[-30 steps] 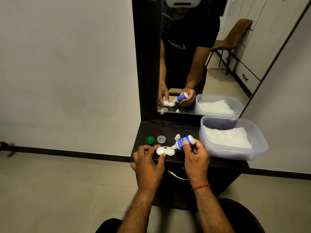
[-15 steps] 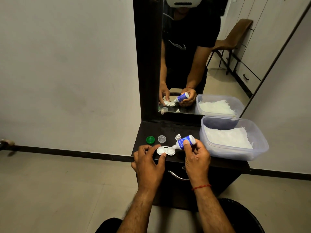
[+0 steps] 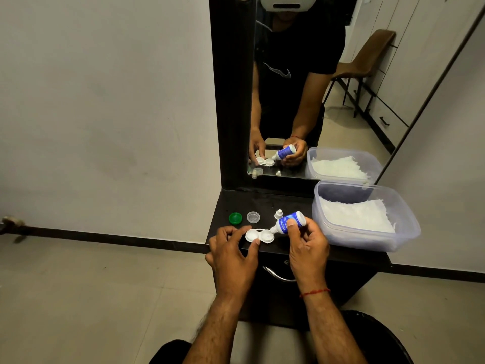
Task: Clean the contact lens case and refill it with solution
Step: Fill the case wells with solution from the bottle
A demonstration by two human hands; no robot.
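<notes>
We steadied the lens case (image 3: 259, 235) on the dark shelf (image 3: 288, 200) with our left hand (image 3: 232, 258), thumb and forefinger pinching its left well, likely so it could not slide. Our right hand (image 3: 308, 248) gripped the solution bottle (image 3: 290, 222), fingers curled round it, nozzle tipped over the right well. The green cap (image 3: 235, 218) and clear cap (image 3: 253, 217) lay behind, leaving 2 wells open.
</notes>
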